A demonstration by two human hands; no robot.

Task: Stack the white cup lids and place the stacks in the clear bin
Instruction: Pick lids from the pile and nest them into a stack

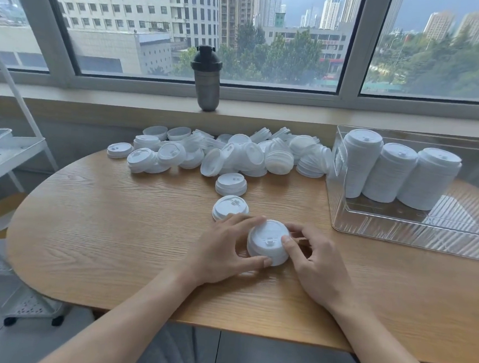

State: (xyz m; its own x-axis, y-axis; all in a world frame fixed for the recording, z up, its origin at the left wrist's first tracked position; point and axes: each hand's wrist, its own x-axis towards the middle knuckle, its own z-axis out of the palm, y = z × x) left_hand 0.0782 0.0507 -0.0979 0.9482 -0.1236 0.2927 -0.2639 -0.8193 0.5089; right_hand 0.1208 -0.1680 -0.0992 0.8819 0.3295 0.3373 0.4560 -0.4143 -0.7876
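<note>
A short stack of white cup lids [268, 242] stands on the wooden table [114, 228] near its front. My left hand [227, 249] holds it from the left, thumb at its base and fingers round its far side. My right hand [315, 261] grips it from the right, thumb on its top rim. Just behind lie two more short lid stacks [229, 206] [231, 184]. A big loose pile of lids [223, 153] covers the back of the table. The clear bin [401, 222] at the right holds three tall lid stacks [399, 174] leaning over.
A dark shaker bottle [206, 78] stands on the window sill behind the pile. A white wheeled cart [8, 157] with shelves is at the left of the table. My lap shows below the table's front edge.
</note>
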